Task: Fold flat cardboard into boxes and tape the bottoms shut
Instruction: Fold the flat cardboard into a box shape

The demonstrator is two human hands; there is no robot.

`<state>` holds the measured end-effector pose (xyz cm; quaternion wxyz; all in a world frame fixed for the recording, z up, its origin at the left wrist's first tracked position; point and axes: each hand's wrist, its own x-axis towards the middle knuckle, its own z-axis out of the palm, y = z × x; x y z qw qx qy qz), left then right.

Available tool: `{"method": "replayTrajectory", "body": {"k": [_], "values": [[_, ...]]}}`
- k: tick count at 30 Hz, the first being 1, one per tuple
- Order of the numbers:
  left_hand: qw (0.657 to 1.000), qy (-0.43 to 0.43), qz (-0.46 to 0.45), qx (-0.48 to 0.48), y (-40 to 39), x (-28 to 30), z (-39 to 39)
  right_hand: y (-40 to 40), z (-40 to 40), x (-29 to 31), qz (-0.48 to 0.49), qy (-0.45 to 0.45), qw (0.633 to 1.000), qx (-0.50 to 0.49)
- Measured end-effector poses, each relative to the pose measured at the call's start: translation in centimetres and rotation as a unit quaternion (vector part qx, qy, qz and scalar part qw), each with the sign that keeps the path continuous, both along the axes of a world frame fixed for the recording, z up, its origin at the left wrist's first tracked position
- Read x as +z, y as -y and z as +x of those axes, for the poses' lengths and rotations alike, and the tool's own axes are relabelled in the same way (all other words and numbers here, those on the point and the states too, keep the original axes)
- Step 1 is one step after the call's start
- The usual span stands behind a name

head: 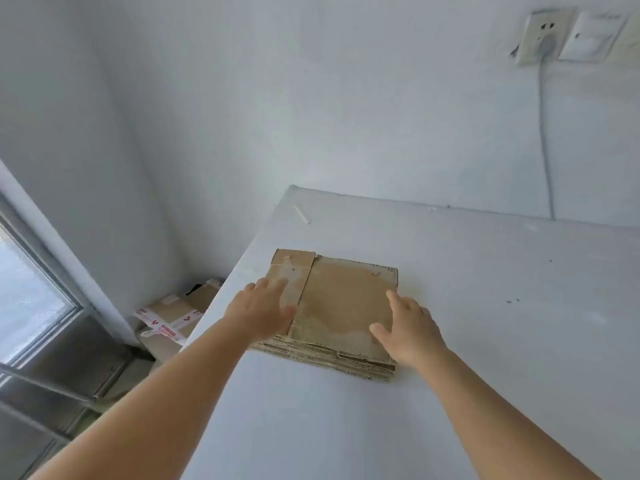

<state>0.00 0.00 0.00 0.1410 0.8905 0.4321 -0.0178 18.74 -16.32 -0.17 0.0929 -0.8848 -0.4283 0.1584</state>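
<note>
stage: start, nothing folded or taped on worktop [485,306] | flat cardboard stack [346,299] at centre | left hand [263,310] at 9 o'clock, right hand [408,330] at 4 o'clock, fingers released, flat on top sheet | left: lift, fold, tape

cardboard stack [346,299] on table [485,341] | taped box [173,317] left, below

A white table [450,306] stands in a pale-walled corner; above it, a wall socket [540,36] with a trailing cable [545,140]; left of it, a daylit window [31,306].
</note>
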Motion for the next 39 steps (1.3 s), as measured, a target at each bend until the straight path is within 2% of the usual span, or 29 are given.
{"method": "replayTrajectory", "body": {"k": [4, 10, 13, 20, 25, 31, 39], "values": [[0.997, -0.016, -0.058, 0.052, -0.4, -1.3, 0.3, -0.4, 0.2, -1.1, -0.017, -0.038, 0.999, -0.027], [0.995, -0.003, -0.063, 0.081, -0.9, -2.4, 0.2, -0.8, -0.7, -2.2, -0.004, -0.061, 0.997, -0.055], [0.996, 0.003, -0.06, 0.07, -1.1, -2.6, -0.2, -0.7, -1.3, -2.2, 0.025, -0.061, 0.995, -0.077], [0.994, 0.07, -0.071, 0.047, -1.5, -2.8, -1.9, 0.6, -3.4, -1.9, 0.14, -0.104, 0.973, -0.149], [0.987, 0.124, -0.09, 0.04, -1.2, -2.4, -2.8, 2.1, -4.5, -1.2, 0.202, -0.097, 0.959, -0.17], [0.984, 0.164, -0.065, 0.01, 0.2, -0.9, -2.5, 4.8, -5.2, -0.1, 0.217, -0.069, 0.956, -0.186], [0.97, 0.217, -0.087, -0.072, 5.6, 0.3, 0.5, 11.2, -4.3, 0.7, 0.235, -0.045, 0.938, -0.251]]}}
